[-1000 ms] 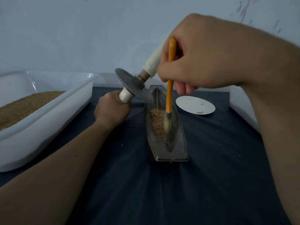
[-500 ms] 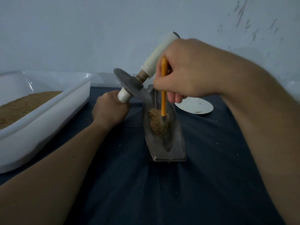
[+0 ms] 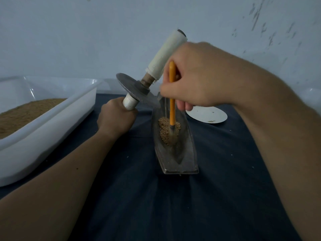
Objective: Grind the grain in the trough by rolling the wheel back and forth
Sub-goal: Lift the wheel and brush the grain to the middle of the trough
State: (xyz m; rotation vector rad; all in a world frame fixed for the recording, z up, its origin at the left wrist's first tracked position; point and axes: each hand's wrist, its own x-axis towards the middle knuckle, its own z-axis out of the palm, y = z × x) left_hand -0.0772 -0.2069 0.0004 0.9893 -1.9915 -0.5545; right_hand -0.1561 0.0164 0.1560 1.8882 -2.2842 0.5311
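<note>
Sweeping away from you, your brush (image 3: 172, 108) has left the near end of the trough (image 3: 184, 159) in the last second. Its bristles now sit in the grain (image 3: 165, 131), which has bunched into a tighter heap mid-trough. That reads as tidying, not grinding. Your right hand (image 3: 196, 75) pinches the brush, and your left hand (image 3: 116, 117) clenches the lower handle of the wheel (image 3: 133, 89). The wheel is tilted, its rim at the trough's far end and clear of the grain (so no rolling yet). I can read no brand, label or writing anywhere, not on the tray (image 3: 52, 110) either.
</note>
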